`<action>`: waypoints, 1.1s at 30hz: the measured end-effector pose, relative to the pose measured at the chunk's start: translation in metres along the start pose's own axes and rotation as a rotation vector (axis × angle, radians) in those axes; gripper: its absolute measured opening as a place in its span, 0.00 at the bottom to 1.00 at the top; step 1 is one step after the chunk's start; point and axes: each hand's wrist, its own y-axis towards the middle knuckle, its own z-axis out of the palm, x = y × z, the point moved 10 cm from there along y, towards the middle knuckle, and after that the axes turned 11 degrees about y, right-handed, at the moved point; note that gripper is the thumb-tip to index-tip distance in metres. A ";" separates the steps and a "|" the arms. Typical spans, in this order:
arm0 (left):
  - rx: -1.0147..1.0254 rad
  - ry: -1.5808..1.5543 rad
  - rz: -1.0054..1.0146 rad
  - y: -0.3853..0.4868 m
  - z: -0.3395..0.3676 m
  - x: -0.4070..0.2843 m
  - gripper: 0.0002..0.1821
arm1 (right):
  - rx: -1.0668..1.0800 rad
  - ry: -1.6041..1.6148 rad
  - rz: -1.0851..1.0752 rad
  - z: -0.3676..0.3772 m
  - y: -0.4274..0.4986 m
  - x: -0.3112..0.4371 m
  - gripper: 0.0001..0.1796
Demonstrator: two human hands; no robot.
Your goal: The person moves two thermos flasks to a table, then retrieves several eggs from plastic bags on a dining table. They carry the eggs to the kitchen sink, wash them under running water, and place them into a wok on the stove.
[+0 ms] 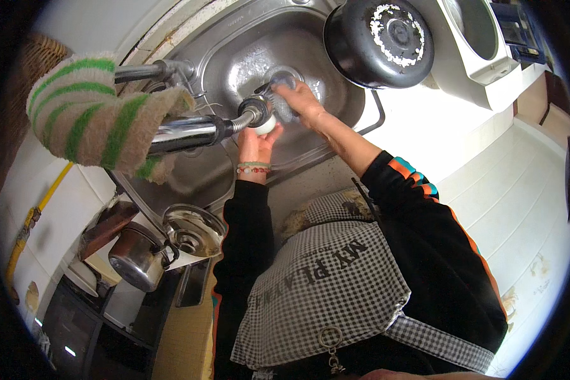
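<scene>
My left hand (258, 146), with bead bracelets at the wrist, is on a small white rounded item (266, 125) below the faucet's spray head (256, 110); the head partly hides its grip. Just right of the spray head, my right hand (302, 100) has its fingers closed on a clear, shiny item (283, 100), perhaps a plastic lid or cup; its exact kind cannot be told. Both hands are over the stainless steel sink basin (237, 61), near its drain. A green-striped cloth (83, 114) is draped over the chrome faucet pipe (185, 135).
An upturned black pot (384, 42) stands at the basin's right edge, beside a white appliance (484, 52). At lower left are a metal lid (192, 232) and a steel pot (137, 259). A yellow hose (26, 228) runs along the tiled wall.
</scene>
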 end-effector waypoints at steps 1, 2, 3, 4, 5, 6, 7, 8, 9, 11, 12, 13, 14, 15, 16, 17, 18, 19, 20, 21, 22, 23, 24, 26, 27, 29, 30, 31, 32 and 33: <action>-0.020 0.004 -0.068 0.002 -0.007 0.007 0.19 | -0.021 0.002 0.002 -0.004 -0.001 0.000 0.25; -0.034 -0.001 -0.085 0.005 -0.012 0.010 0.19 | 0.024 0.001 -0.073 -0.001 -0.004 0.008 0.24; -0.048 -0.006 -0.103 0.007 -0.016 0.013 0.19 | 0.050 0.001 -0.140 -0.001 -0.010 0.014 0.23; -0.131 0.003 -0.135 0.010 -0.024 0.019 0.18 | 0.046 0.002 -0.183 -0.002 -0.017 0.016 0.21; -0.143 -0.009 -0.101 0.014 -0.024 0.018 0.17 | 0.122 -0.024 -0.303 0.007 -0.030 0.025 0.20; -0.226 -0.006 -0.084 0.016 -0.030 0.020 0.16 | 0.169 -0.048 -0.397 0.015 -0.048 0.028 0.19; -0.284 0.002 -0.060 0.018 -0.032 0.020 0.15 | 0.219 -0.130 -0.496 0.025 -0.063 0.032 0.21; -0.264 0.077 0.022 0.021 -0.027 0.013 0.16 | 0.233 -0.327 -0.703 0.038 -0.084 0.041 0.24; -0.217 0.158 0.111 0.024 -0.018 0.005 0.16 | 0.201 -0.557 -0.805 0.050 -0.095 0.041 0.22; -0.146 0.212 0.145 0.022 -0.007 0.003 0.17 | 0.080 -0.613 -0.800 0.050 -0.092 0.039 0.20; -0.124 0.186 0.089 0.018 -0.007 0.007 0.18 | 0.061 -0.532 -0.718 0.049 -0.079 0.035 0.21; -0.132 0.170 0.025 0.013 -0.010 0.013 0.18 | 0.040 -0.447 -0.674 0.047 -0.065 0.034 0.21; -0.131 0.181 -0.025 0.010 -0.011 0.015 0.20 | 0.023 -0.389 -0.554 0.040 -0.047 0.026 0.22; -0.031 0.159 -0.007 0.007 -0.002 0.013 0.21 | 0.051 -0.300 -0.453 0.037 -0.031 0.018 0.23; 0.007 0.155 -0.039 0.004 0.001 0.016 0.23 | 0.087 -0.236 -0.275 0.034 -0.013 0.004 0.23; 0.040 0.151 -0.072 0.002 0.003 0.019 0.25 | 0.124 -0.152 -0.137 0.034 -0.002 -0.008 0.24; 0.104 0.164 -0.031 0.001 0.010 0.016 0.25 | 0.189 -0.267 -0.115 0.039 0.004 -0.009 0.25; 0.034 0.108 -0.056 0.002 0.004 0.019 0.25 | 0.174 -0.227 -0.064 0.036 0.007 -0.013 0.28; -0.051 0.040 -0.089 0.003 -0.005 0.023 0.25 | 0.105 -0.165 -0.065 0.026 0.008 -0.010 0.31; -0.056 -0.034 -0.096 0.007 -0.003 0.026 0.25 | 0.047 -0.125 -0.005 0.021 0.006 -0.015 0.34; -0.075 -0.028 -0.112 0.007 -0.008 0.028 0.25 | 0.058 -0.110 0.030 0.018 0.004 -0.016 0.27; -0.045 -0.038 -0.065 0.010 -0.005 0.025 0.25 | 0.039 -0.002 0.046 0.016 0.000 -0.016 0.26; -0.017 -0.038 -0.037 0.012 -0.003 0.023 0.25 | 0.025 0.092 0.124 0.012 -0.005 -0.021 0.25; -0.012 -0.021 -0.019 0.013 -0.005 0.021 0.25 | 0.028 0.165 0.124 0.010 -0.013 -0.018 0.25; -0.033 -0.006 -0.028 0.013 -0.009 0.020 0.24 | 0.078 0.209 0.122 0.014 -0.016 -0.015 0.25; -0.029 0.002 -0.035 0.013 -0.010 0.018 0.23 | 0.100 0.297 0.076 0.016 -0.022 -0.010 0.24; -0.004 -0.005 -0.033 0.014 -0.009 0.015 0.22 | 0.098 0.270 0.005 0.015 -0.025 -0.002 0.24; 0.082 -0.018 0.004 0.015 0.000 0.009 0.21 | 0.094 0.236 -0.040 0.016 -0.030 0.001 0.24; 0.112 -0.014 0.040 0.015 0.002 0.005 0.20 | 0.091 0.202 -0.082 0.016 -0.036 0.005 0.23; 0.023 -0.004 -0.022 0.017 -0.006 0.010 0.20 | 0.132 0.168 -0.108 0.021 -0.043 0.007 0.23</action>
